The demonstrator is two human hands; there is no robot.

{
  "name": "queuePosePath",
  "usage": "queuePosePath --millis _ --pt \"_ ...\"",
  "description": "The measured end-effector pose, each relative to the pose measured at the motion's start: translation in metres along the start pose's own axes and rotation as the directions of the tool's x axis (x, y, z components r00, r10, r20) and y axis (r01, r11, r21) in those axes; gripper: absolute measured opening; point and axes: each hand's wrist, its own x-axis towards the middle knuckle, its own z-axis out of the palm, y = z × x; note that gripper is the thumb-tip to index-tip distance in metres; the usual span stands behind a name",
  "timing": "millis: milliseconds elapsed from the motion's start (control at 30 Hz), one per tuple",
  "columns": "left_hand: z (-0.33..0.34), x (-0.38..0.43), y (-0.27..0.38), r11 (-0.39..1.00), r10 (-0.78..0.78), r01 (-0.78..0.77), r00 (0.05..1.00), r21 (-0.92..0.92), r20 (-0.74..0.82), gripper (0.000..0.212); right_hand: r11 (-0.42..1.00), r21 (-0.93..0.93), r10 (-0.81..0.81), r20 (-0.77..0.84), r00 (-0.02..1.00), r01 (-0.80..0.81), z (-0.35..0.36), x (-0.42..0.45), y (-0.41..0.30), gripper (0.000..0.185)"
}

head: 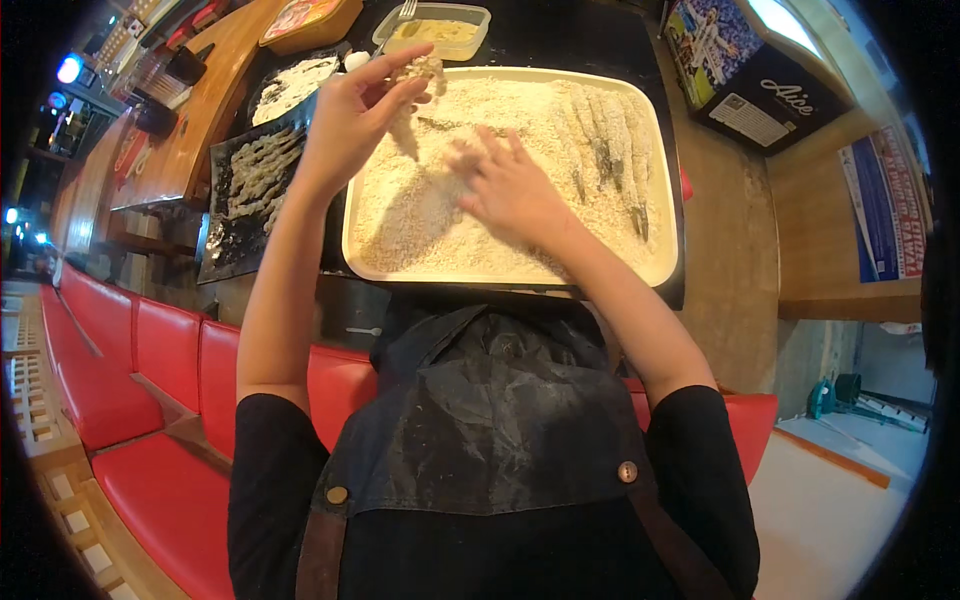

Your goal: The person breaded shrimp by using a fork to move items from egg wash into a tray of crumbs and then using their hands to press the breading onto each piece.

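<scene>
A cream plastic tray [667, 172] holds a wide bed of pale breadcrumbs [420, 225]. Above its upper left part, my left hand [364, 112] is raised with crumbs clumped at its fingertips; whether a food piece is inside them I cannot tell. My right hand [506, 180], blurred, is spread low over the crumbs at the middle. Just beyond its fingers a dark-tailed piece lies partly buried. Several long crumb-coated pieces, seemingly shrimp [611, 135], lie side by side at the tray's right. Uncoated greyish pieces [259, 176] rest on a black plate [225, 244] left of the tray.
Behind the tray stands a plastic container [484, 37] of yellowish batter with a fork [405, 11] in it. White flour [289, 90] lies on a black dish at the upper left, near an orange tub [319, 30]. A printed box [750, 75] stands at the right.
</scene>
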Motion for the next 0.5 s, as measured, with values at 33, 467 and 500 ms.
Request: queuePosePath --millis 33,467,500 --pt "-0.005 -0.002 0.006 0.998 0.0 -0.004 0.998 0.06 0.055 0.037 0.999 0.0 0.034 -0.033 0.999 -0.034 0.004 0.0 0.008 0.055" --pt "0.058 -0.031 -0.041 0.959 0.062 -0.172 0.902 0.224 0.428 0.048 0.853 0.508 0.425 -0.547 0.721 -0.117 0.0 -0.022 0.051 0.021" --pt "0.057 -0.037 -0.046 0.956 0.11 -0.209 0.907 0.207 0.407 0.049 0.844 0.525 0.442 -0.562 0.699 -0.111 0.0 -0.024 0.05 0.021"
